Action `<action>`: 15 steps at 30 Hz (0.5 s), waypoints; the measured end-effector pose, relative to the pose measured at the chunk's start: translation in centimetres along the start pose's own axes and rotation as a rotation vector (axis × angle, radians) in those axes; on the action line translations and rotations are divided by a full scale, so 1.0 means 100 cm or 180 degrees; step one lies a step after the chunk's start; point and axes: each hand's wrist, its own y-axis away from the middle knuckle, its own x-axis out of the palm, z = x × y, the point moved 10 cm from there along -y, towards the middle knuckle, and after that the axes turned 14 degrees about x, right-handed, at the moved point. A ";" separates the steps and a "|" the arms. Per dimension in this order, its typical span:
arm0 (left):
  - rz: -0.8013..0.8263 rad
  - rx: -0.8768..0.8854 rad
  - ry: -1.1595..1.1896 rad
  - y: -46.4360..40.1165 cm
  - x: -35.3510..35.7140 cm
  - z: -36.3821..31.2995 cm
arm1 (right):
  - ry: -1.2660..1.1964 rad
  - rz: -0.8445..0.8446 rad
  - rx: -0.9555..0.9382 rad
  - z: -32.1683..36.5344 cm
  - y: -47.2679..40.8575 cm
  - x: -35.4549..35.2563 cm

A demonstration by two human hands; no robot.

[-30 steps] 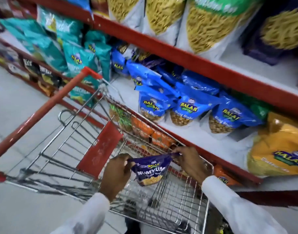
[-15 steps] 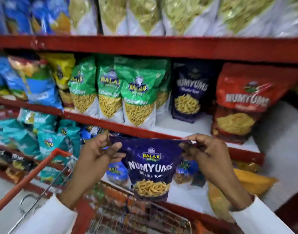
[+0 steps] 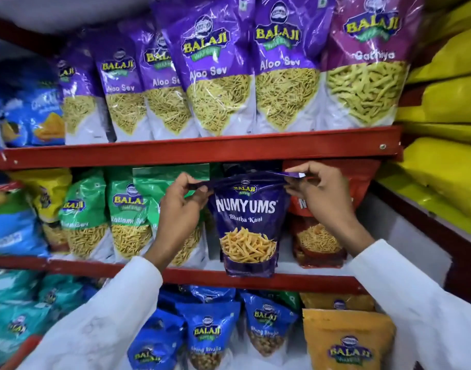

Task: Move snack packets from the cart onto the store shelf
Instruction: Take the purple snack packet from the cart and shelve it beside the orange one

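The left hand pinches one top corner of the purple Numyums packet, the right hand the other. It hangs over the middle shelf's edge, not yet set down; the cart is out of view.

The Numyums packet is dark purple with white lettering and orange sticks; shelf rails are red; Aloo Sev packets are violet-and-white.
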 end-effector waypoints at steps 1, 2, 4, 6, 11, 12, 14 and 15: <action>0.0025 -0.0068 0.0021 -0.002 0.005 0.009 | 0.0029 -0.0058 0.0029 -0.005 -0.006 -0.001; 0.0048 -0.0142 -0.0002 -0.003 0.008 0.017 | 0.0071 -0.0105 0.0076 -0.011 -0.011 -0.001; 0.0102 -0.0204 -0.0057 -0.004 0.013 0.034 | 0.0192 -0.0170 0.0168 -0.025 -0.020 0.000; 0.0148 -0.0261 -0.0110 -0.003 0.016 0.051 | 0.0291 -0.0166 0.0238 -0.041 -0.028 0.005; 0.0104 0.0037 -0.0233 -0.003 0.018 0.047 | -0.0092 -0.0238 0.0277 -0.050 -0.030 0.004; 0.0063 0.0168 -0.0368 0.001 0.017 0.040 | -0.0188 -0.0292 0.0208 -0.047 -0.024 -0.001; -0.0099 0.0349 -0.0656 0.017 0.011 0.036 | -0.0169 -0.0464 -0.0005 -0.046 -0.007 -0.009; -0.0188 0.0359 -0.0749 0.028 0.011 0.037 | -0.0047 -0.0561 -0.0057 -0.051 0.003 -0.011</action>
